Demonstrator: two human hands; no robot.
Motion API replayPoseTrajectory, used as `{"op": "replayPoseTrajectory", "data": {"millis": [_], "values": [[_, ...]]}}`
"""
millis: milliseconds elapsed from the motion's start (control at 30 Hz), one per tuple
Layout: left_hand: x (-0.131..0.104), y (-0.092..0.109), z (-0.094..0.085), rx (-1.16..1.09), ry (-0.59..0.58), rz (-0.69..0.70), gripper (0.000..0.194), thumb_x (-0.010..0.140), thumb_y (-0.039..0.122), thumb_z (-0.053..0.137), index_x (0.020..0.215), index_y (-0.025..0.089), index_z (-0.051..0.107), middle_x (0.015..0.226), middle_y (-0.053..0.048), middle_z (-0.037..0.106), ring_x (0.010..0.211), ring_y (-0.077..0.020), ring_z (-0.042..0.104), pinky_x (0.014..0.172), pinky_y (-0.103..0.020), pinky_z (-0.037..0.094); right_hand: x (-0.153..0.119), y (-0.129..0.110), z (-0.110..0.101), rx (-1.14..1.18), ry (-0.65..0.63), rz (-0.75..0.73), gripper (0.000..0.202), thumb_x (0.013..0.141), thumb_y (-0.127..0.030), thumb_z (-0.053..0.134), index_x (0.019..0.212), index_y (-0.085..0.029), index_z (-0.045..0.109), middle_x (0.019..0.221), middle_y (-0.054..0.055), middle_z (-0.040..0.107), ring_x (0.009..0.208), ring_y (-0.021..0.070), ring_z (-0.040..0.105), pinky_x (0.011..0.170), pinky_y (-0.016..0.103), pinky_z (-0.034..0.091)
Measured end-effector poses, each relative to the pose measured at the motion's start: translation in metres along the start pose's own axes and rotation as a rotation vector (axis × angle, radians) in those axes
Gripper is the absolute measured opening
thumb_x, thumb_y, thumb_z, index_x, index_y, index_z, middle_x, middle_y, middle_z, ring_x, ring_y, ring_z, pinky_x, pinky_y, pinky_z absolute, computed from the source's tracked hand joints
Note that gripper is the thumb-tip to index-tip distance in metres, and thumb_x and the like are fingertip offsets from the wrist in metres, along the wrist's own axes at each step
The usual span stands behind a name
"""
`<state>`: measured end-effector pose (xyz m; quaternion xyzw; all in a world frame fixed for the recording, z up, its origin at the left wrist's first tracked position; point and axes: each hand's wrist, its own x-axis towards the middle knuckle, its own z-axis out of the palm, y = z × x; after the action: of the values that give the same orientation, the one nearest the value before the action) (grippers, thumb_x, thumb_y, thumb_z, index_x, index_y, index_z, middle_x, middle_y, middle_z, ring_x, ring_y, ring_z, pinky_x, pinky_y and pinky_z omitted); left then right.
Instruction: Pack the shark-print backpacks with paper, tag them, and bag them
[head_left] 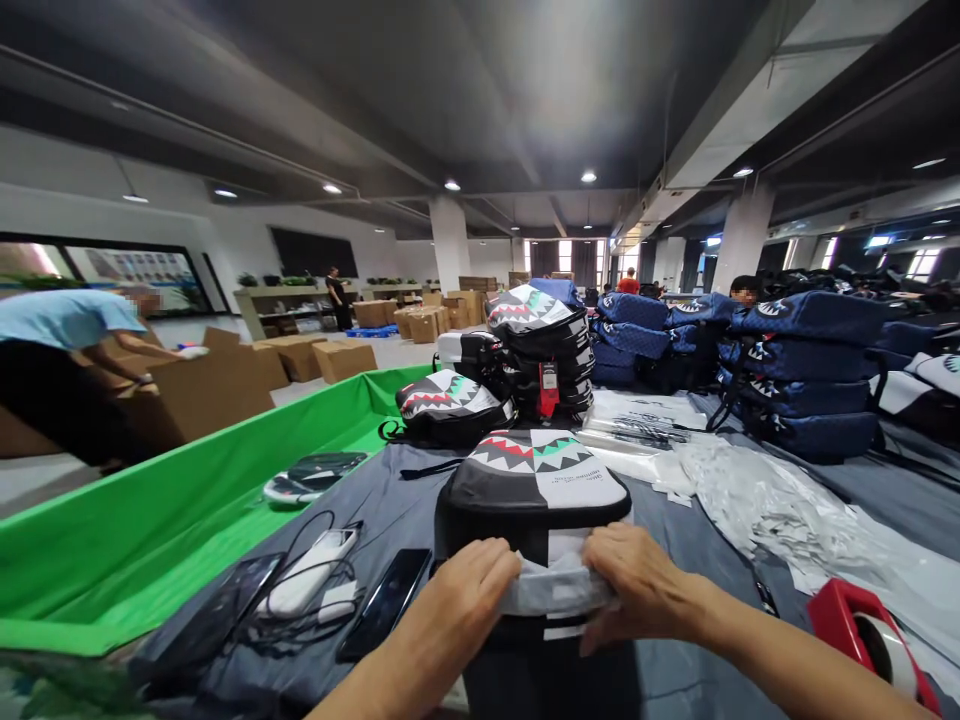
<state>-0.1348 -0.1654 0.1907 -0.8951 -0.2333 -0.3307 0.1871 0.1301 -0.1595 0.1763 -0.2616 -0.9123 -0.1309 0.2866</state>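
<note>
A black, grey and white backpack (541,475) with a red and green zigzag of shark teeth lies in front of me on the grey cloth. Clear plastic (555,592), which looks like a bag, is gathered across its near end. My left hand (476,580) is closed on the left side of this plastic, fingers curled over its edge. On the right side my right hand (637,585) grips the same plastic, with the thumb below. What lies under the plastic at the near end is partly hidden.
Stacked shark-tooth backpacks (551,350) stand behind, with blue backpacks (814,375) further right. Clear plastic bags (780,500) spread to the right near a red tape dispenser (862,640). At left lie a phone (386,600), a white power bank (311,570) with cables, and a green-lined trough (225,510). A person (67,340) bends over cartons.
</note>
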Motion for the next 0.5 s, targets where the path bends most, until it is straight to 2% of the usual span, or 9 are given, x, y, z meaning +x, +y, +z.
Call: {"op": "replayPoseTrajectory", "data": {"millis": [33,100,167,200,267,367,433,500], "values": [[-0.001,0.000,0.001,0.037,0.067,0.007,0.023,0.092,0.001,0.037,0.091,0.021,0.049,0.076,0.000,0.058,0.066,-0.0160,0.053,0.062,-0.027,0.044,-0.001,-0.002,-0.002,-0.007,-0.052,-0.008,0.039,0.084,-0.051,0.071,0.084,-0.022,0.045,0.072,-0.002,0.056,0.061,0.0145,0.048,0.058,0.029,0.032],[-0.002,0.004,0.005,0.127,0.201,0.013,0.024,0.096,0.004,0.033,0.093,0.018,0.052,0.074,-0.001,0.057,0.065,-0.0162,0.050,0.064,-0.028,0.045,-0.002,-0.004,-0.007,-0.015,-0.121,-0.036,0.030,0.088,-0.039,0.070,0.085,-0.022,0.045,0.075,-0.001,0.058,0.063,0.0147,0.049,0.060,0.028,0.034],[-0.006,0.014,0.013,0.190,0.292,-0.013,0.025,0.097,0.004,0.033,0.089,0.017,0.053,0.072,-0.001,0.055,0.064,-0.0160,0.048,0.065,-0.029,0.044,-0.005,-0.005,-0.008,-0.017,-0.106,-0.083,0.014,0.094,-0.022,0.056,0.085,-0.021,0.045,0.075,0.000,0.058,0.064,0.0153,0.048,0.060,0.028,0.036],[-0.008,0.020,0.018,0.203,0.308,-0.039,0.026,0.096,0.003,0.033,0.085,0.018,0.052,0.070,-0.001,0.054,0.062,-0.0157,0.047,0.064,-0.029,0.043,-0.007,-0.004,-0.005,-0.024,-0.059,-0.113,0.014,0.095,-0.014,0.047,0.084,-0.021,0.045,0.073,0.000,0.057,0.063,0.0156,0.047,0.060,0.029,0.036],[-0.015,0.033,0.027,0.194,0.289,-0.079,0.025,0.093,0.003,0.036,0.078,0.019,0.050,0.067,-0.001,0.052,0.061,-0.0154,0.045,0.061,-0.029,0.041,-0.012,-0.003,0.004,-0.057,0.090,-0.164,0.023,0.093,-0.003,0.035,0.082,-0.022,0.044,0.069,0.000,0.053,0.061,0.0159,0.044,0.059,0.029,0.036],[-0.026,0.047,0.038,0.172,0.185,-0.119,0.014,0.087,0.015,0.047,0.075,0.020,0.049,0.067,-0.002,0.052,0.063,-0.0173,0.048,0.060,-0.031,0.041,-0.022,-0.005,0.025,-0.115,0.309,-0.138,0.026,0.091,0.000,0.034,0.082,-0.022,0.045,0.065,-0.001,0.047,0.057,0.0159,0.041,0.055,0.029,0.035],[-0.033,0.050,0.043,0.199,0.134,-0.097,0.012,0.086,0.019,0.048,0.073,0.020,0.049,0.066,-0.002,0.051,0.061,-0.0174,0.047,0.058,-0.032,0.040,-0.030,-0.010,0.040,-0.095,0.362,-0.109,0.023,0.090,-0.002,0.037,0.082,-0.022,0.046,0.063,-0.001,0.046,0.055,0.0159,0.041,0.052,0.029,0.035],[-0.041,0.048,0.046,0.246,0.133,-0.051,0.019,0.088,0.014,0.042,0.070,0.020,0.046,0.063,-0.001,0.048,0.056,-0.0164,0.043,0.054,-0.031,0.035,-0.038,-0.017,0.052,-0.032,0.347,-0.110,0.018,0.089,-0.007,0.039,0.085,-0.021,0.048,0.063,0.000,0.050,0.054,0.0163,0.044,0.051,0.029,0.037]]}}
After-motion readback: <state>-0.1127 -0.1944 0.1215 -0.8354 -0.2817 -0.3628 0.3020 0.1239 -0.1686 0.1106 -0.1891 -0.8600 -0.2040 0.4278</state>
